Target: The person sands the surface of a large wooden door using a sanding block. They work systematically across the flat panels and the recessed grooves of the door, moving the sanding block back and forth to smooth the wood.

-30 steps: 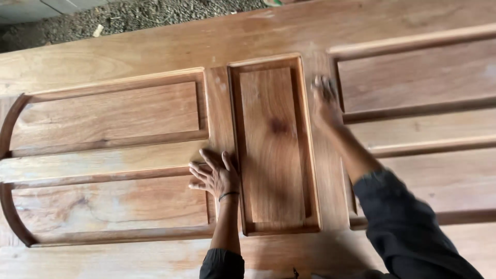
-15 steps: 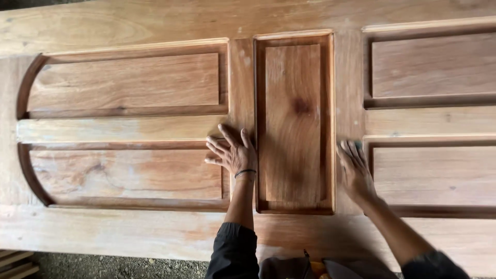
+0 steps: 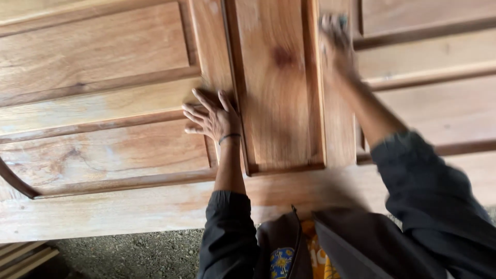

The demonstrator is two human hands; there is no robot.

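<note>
1. Head view: one wooden door (image 3: pixel 129 206) lies flat, with one upright centre panel (image 3: pixel 274 82) and two panels at left.
2. The left hand (image 3: pixel 214 116) rests palm-down, fingers spread, on the rail just left of the centre panel.
3. The right hand (image 3: pixel 336 44) presses on the stile right of that panel, too blurred to tell its grip.
4. Two dark sleeves show.
</note>
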